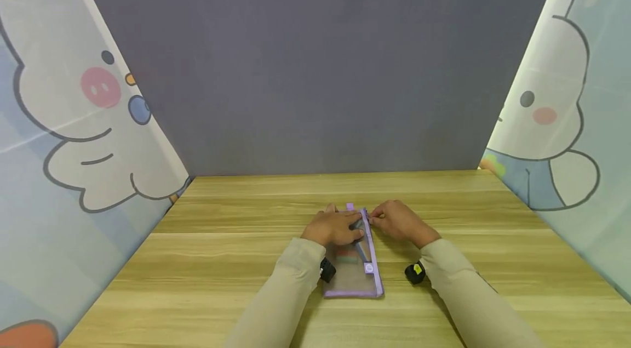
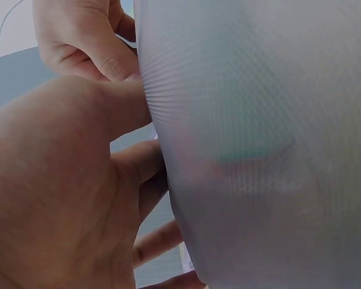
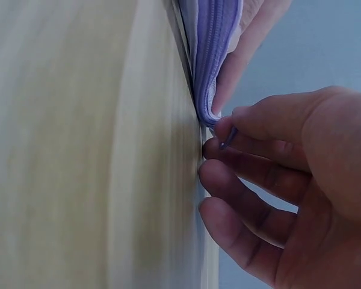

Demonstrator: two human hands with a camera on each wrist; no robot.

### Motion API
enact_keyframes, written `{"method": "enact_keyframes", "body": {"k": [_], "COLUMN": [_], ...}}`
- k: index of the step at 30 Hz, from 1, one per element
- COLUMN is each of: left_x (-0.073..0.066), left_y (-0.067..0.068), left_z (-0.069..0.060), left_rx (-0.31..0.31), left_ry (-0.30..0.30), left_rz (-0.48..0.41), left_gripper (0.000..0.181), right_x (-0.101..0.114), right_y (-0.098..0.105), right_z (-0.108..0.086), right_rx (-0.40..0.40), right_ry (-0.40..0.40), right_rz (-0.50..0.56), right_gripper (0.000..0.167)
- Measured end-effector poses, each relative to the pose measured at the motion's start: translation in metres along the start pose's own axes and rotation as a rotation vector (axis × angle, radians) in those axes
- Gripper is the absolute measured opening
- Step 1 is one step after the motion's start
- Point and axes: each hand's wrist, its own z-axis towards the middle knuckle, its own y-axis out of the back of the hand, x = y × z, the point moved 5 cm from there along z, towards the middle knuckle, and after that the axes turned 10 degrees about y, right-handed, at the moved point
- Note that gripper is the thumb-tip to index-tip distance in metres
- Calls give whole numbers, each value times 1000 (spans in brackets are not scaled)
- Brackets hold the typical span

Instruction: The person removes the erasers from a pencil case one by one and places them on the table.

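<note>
A see-through mesh zipper pouch (image 1: 345,282) with purple edging lies flat on the wooden table. My left hand (image 1: 336,227) rests on its far part with the fingers spread, pressing the pouch down. Beside the far right corner, my right hand (image 1: 398,220) pinches the small zipper pull (image 3: 228,138) between thumb and forefinger. Along the right edge runs the purple zipper (image 3: 213,36). Through the mesh show a red and green item (image 1: 347,256), blurred in the left wrist view, and a long greyish item (image 1: 362,251); their kinds cannot be told.
The wooden table (image 1: 236,260) extends on both sides of the pouch. A dark grey panel (image 1: 315,63) stands at its back edge, and cartoon-printed cloths (image 1: 64,238) hang on the left and right. A purple tab (image 1: 350,206) sticks out past the pouch's far edge.
</note>
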Motion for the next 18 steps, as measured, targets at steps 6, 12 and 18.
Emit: {"method": "enact_keyframes", "body": {"k": [6, 12, 18], "left_x": [-1, -4, -1], "left_y": [1, 5, 1], "left_z": [0, 1, 0], "left_rx": [12, 7, 21], "left_ry": [9, -5, 10], "left_rz": [4, 5, 26], "left_gripper": [59, 59, 60], "right_x": [1, 2, 4], "right_y": [1, 5, 2], "right_z": [-2, -2, -1], "right_rx": [18, -23, -11], "right_ry": [14, 25, 23], "right_rz": [6, -12, -9], "right_gripper": [17, 14, 14]}}
